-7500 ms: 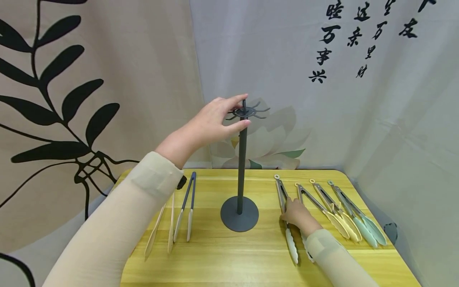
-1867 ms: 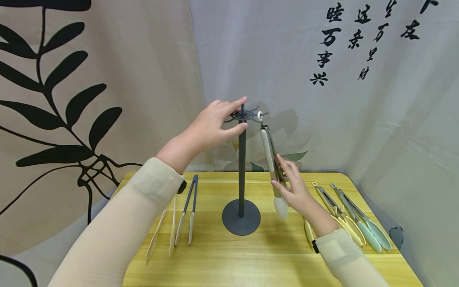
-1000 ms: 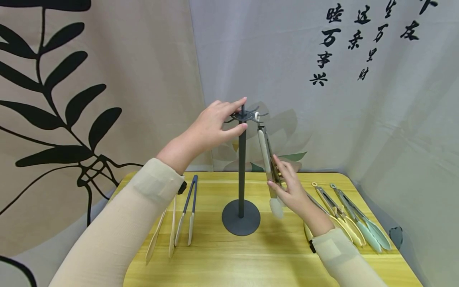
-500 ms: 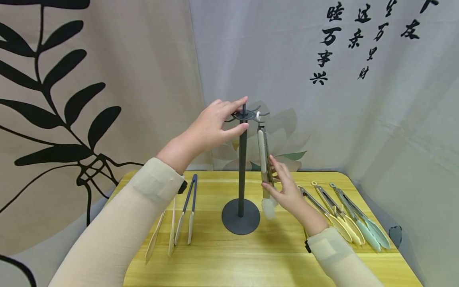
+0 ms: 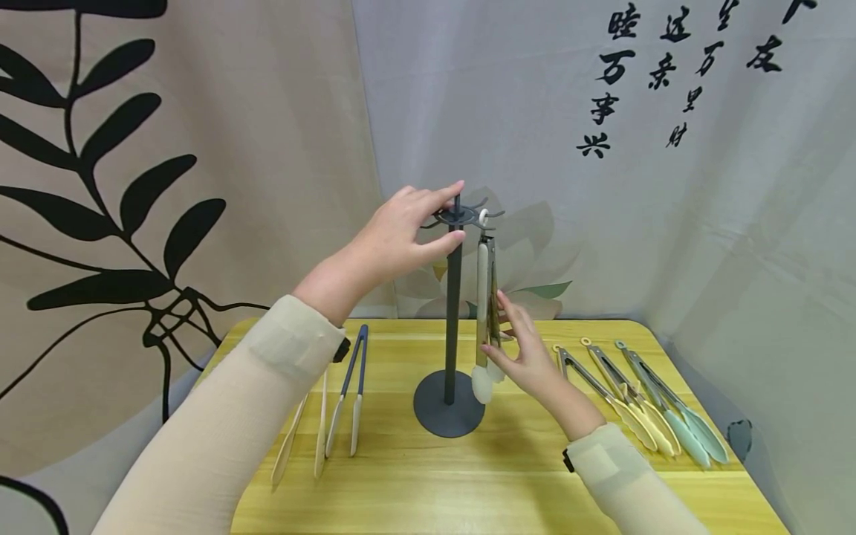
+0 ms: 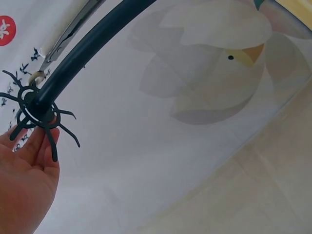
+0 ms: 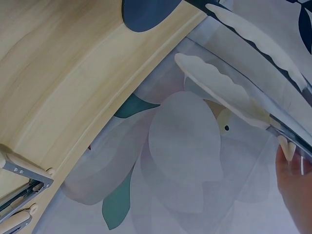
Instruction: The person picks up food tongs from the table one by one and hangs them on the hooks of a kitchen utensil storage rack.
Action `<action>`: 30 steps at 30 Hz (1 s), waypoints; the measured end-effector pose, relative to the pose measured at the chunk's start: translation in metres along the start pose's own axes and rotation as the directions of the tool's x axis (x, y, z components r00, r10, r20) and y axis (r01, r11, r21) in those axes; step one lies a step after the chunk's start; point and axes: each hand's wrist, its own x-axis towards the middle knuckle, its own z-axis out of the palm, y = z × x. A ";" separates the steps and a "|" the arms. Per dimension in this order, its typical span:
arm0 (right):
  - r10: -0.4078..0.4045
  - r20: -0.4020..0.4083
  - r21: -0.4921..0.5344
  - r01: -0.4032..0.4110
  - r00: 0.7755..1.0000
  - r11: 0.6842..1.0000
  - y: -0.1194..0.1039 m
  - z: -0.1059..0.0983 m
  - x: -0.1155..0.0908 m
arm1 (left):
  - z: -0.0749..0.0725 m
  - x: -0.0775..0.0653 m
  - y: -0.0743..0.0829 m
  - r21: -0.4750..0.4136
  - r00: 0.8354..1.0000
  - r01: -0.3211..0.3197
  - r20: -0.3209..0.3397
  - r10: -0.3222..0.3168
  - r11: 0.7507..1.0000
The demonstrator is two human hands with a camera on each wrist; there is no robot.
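Note:
A dark grey stand (image 5: 453, 312) with a round base and a ring of curved hooks on top rises from the wooden table. My left hand (image 5: 408, 227) holds it at the hook ring, thumb in front of the post and index finger at the top rod. From a right-hand hook, a pair of white-tipped metal tongs (image 5: 483, 297) hangs by its end loop. My right hand (image 5: 531, 358) holds these tongs low on their arms, thumb in front. In the right wrist view the two scalloped white tips (image 7: 222, 90) stand apart, my fingertips beside one metal arm.
To the right on the table (image 5: 414, 490) lie yellow tongs (image 5: 635, 416), a second yellow pair behind, and mint-green tongs (image 5: 695, 431). At the left are blue-handled tongs (image 5: 361, 364) and beige tongs (image 5: 287, 446), partly behind my left sleeve. A printed curtain hangs behind.
The white-tipped tongs went from the table to a hook on the stand. Over the last second my right hand swung their lower end left, nearly upright. My left hand stayed at the stand's top.

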 end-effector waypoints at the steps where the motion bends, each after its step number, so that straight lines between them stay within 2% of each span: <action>1: 0.001 0.001 0.002 -0.001 1.000 1.000 0.000 0.000 0.000 | 0.000 0.000 0.000 -0.001 1.000 -0.001 0.000 0.001 1.000; 8: -0.022 0.013 0.022 0.022 1.000 1.000 -0.001 0.001 -0.001 | -0.001 0.000 0.003 -0.013 1.000 -0.002 0.008 0.003 1.000; 20: 0.002 0.035 0.001 -0.002 0.999 1.000 0.000 -0.001 -0.004 | 0.002 -0.001 0.001 -0.024 1.000 -0.022 -0.020 0.022 0.999; 26: -0.042 0.014 0.022 0.042 0.999 0.999 -0.019 -0.007 -0.006 | 0.001 -0.003 -0.001 -0.036 0.999 -0.033 -0.032 0.032 0.999; 30: -0.038 0.014 0.018 0.038 0.999 0.999 -0.029 -0.013 -0.008 | 0.001 -0.004 -0.003 -0.033 0.999 -0.035 -0.041 0.033 0.999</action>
